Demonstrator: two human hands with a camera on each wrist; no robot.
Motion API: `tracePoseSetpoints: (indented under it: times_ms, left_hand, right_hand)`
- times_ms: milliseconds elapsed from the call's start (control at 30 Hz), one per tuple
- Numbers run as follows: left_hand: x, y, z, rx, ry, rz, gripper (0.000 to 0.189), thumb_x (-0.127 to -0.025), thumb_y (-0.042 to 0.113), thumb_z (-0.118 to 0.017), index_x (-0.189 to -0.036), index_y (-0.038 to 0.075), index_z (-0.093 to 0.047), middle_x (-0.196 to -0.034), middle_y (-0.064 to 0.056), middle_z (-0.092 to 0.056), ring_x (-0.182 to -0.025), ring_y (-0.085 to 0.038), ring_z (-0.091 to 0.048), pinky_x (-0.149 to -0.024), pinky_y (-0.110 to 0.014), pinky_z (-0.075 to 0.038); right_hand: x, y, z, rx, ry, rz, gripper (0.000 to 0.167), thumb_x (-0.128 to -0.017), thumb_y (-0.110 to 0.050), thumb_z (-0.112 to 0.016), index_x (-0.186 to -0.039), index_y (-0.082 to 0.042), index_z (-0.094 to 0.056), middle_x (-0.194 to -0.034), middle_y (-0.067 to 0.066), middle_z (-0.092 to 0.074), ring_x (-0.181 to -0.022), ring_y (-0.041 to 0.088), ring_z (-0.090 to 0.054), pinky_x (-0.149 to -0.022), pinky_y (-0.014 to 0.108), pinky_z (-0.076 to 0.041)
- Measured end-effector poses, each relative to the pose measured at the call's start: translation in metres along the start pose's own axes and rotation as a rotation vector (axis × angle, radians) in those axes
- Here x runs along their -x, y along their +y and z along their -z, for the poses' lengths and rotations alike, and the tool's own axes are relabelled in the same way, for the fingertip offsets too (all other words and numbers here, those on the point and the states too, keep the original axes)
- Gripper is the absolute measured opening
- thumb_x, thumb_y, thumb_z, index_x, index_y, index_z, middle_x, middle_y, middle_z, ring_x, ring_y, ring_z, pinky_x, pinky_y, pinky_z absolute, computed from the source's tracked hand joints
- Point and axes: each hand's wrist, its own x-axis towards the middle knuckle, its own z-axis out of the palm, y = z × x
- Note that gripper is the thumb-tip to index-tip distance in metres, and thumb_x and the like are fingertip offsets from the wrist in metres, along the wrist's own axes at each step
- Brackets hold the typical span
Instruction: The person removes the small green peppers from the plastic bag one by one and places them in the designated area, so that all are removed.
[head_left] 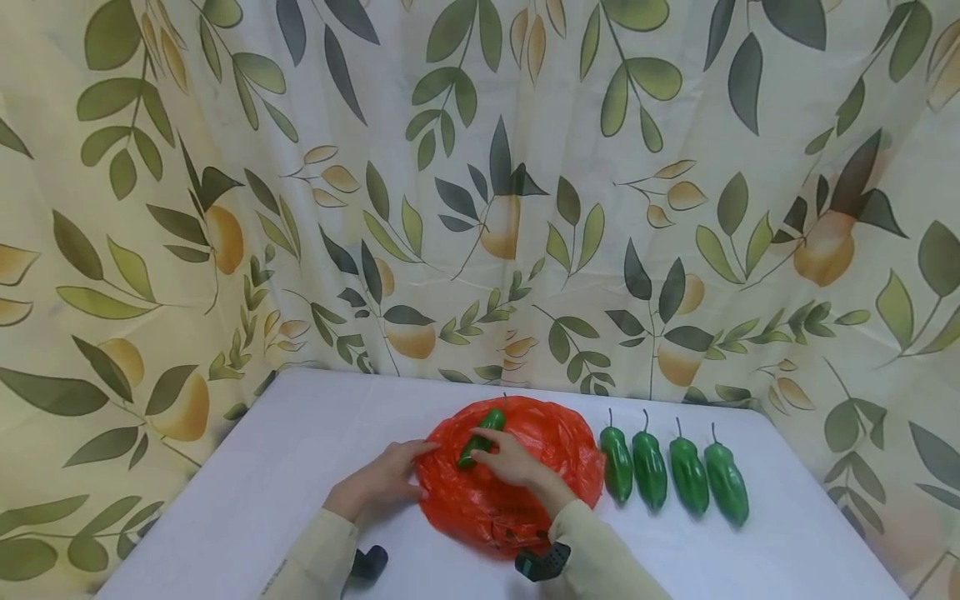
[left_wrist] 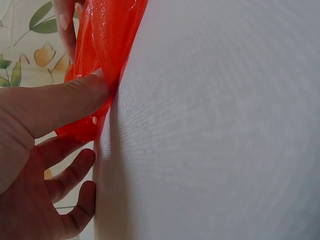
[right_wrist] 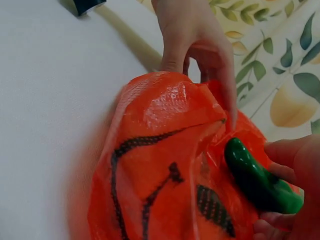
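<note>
A crumpled red plastic bag (head_left: pixel 558 429) lies spread on the table in the head view. My left hand (head_left: pixel 386 477) is at its left edge; the left wrist view has the thumb (left_wrist: pixel 75 97) on the red film and fingers behind it, pinching the rim. Over the bag, my right hand (head_left: pixel 513 460) holds a glossy green pepper (head_left: pixel 491 421), its stem pointing away. In the right wrist view the same pepper (right_wrist: pixel 255 180) lies between thumb and fingers, against the red film. Whether anything is inside the bag cannot be told.
Several more green peppers (head_left: pixel 688 477) lie in a row on the white table (head_left: pixel 300 442), right of the bag, stems away from me. A leaf-and-fruit patterned curtain (head_left: pixel 480 208) hangs behind and around the table. Dark wrist devices (head_left: pixel 543 562) sit near both sleeves.
</note>
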Motion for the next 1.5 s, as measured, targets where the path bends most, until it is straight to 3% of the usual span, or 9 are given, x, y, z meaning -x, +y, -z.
tracePoseSetpoints:
  times_ms: [100, 167, 333, 533, 800, 1000, 1200, 1300, 1500]
  left_hand:
    - [0.001, 0.002, 0.001, 0.002, -0.001, -0.002, 0.078, -0.079, 0.016, -0.085, -0.148, 0.024, -0.051, -0.148, -0.005, -0.052, -0.138, -0.034, -0.044, -0.106, -0.059, -0.051]
    - [0.001, 0.002, 0.001, 0.001, 0.000, -0.005, 0.078, -0.079, 0.015, -0.085, -0.148, 0.024, -0.051, -0.148, -0.006, -0.052, -0.138, -0.034, -0.044, -0.106, -0.059, -0.050]
    - [0.002, 0.005, 0.001, 0.004, 0.001, 0.006, 0.078, -0.079, 0.015, -0.085, -0.148, 0.025, -0.051, -0.149, -0.006, -0.051, -0.139, -0.034, -0.044, -0.107, -0.059, -0.049]
    - [0.004, 0.006, 0.001, 0.006, 0.002, 0.012, 0.078, -0.079, 0.015, -0.085, -0.148, 0.025, -0.051, -0.149, -0.006, -0.051, -0.139, -0.034, -0.043, -0.109, -0.061, -0.047]
    - [0.004, 0.004, 0.001, 0.009, 0.004, 0.018, 0.078, -0.080, 0.016, -0.084, -0.149, 0.026, -0.050, -0.149, -0.005, -0.051, -0.139, -0.034, -0.043, -0.107, -0.059, -0.049]
    - [0.006, 0.006, 0.001, 0.012, 0.007, 0.027, 0.077, -0.080, 0.016, -0.084, -0.149, 0.026, -0.051, -0.148, -0.004, -0.051, -0.138, -0.033, -0.044, -0.108, -0.059, -0.049]
    - [0.006, 0.007, -0.001, 0.017, 0.012, 0.032, 0.077, -0.080, 0.014, -0.084, -0.148, 0.025, -0.051, -0.148, -0.004, -0.052, -0.138, -0.033, -0.045, -0.107, -0.059, -0.049]
    - [0.005, 0.007, -0.002, 0.020, 0.013, 0.027, 0.076, -0.080, 0.014, -0.084, -0.148, 0.026, -0.052, -0.147, -0.004, -0.053, -0.137, -0.033, -0.045, -0.107, -0.059, -0.049]
    - [0.004, 0.007, -0.002, 0.015, 0.016, 0.028, 0.075, -0.080, 0.014, -0.084, -0.147, 0.026, -0.053, -0.146, -0.003, -0.053, -0.136, -0.032, -0.046, -0.107, -0.059, -0.049]
  right_hand:
    - [-0.003, 0.001, -0.001, 0.041, -0.001, 0.009, 0.052, -0.100, -0.022, -0.063, -0.149, -0.014, -0.050, -0.120, 0.016, -0.063, -0.096, 0.023, -0.056, -0.070, 0.029, -0.055]
    - [-0.004, 0.000, -0.002, 0.079, 0.004, 0.014, 0.053, -0.099, -0.022, -0.064, -0.150, -0.015, -0.050, -0.120, 0.017, -0.062, -0.095, 0.024, -0.055, -0.072, 0.032, -0.057]
    - [-0.004, 0.000, -0.004, 0.093, 0.037, 0.013, 0.050, -0.098, -0.021, -0.066, -0.146, -0.014, -0.052, -0.135, 0.018, -0.057, -0.111, 0.029, -0.053, -0.089, 0.050, -0.061]
    - [-0.003, 0.002, -0.003, 0.036, 0.069, 0.007, 0.042, -0.099, -0.021, -0.064, -0.139, -0.010, -0.056, -0.133, 0.016, -0.060, -0.113, 0.031, -0.055, -0.095, 0.058, -0.057]
    - [0.005, 0.007, -0.002, -0.013, 0.141, 0.020, 0.036, -0.098, -0.018, -0.065, -0.133, -0.011, -0.058, -0.132, 0.016, -0.060, -0.115, 0.032, -0.056, -0.091, 0.057, -0.059]
    - [0.018, 0.007, 0.004, -0.041, 0.182, 0.035, 0.029, -0.098, -0.016, -0.065, -0.127, -0.014, -0.061, -0.128, 0.015, -0.060, -0.107, 0.028, -0.056, -0.084, 0.044, -0.061]
    - [0.038, 0.006, 0.014, -0.084, 0.230, 0.055, 0.027, -0.100, -0.013, -0.061, -0.127, -0.016, -0.062, -0.138, 0.018, -0.057, -0.122, 0.038, -0.056, -0.093, 0.056, -0.058]
    - [0.045, 0.007, 0.019, -0.111, 0.249, 0.048, 0.028, -0.100, -0.012, -0.061, -0.127, -0.018, -0.062, -0.141, 0.017, -0.057, -0.126, 0.040, -0.054, -0.092, 0.055, -0.059]
    - [0.052, 0.007, 0.025, -0.173, 0.286, 0.069, 0.027, -0.099, -0.006, -0.060, -0.124, -0.016, -0.062, -0.138, 0.018, -0.057, -0.111, 0.032, -0.064, -0.087, 0.048, -0.062]
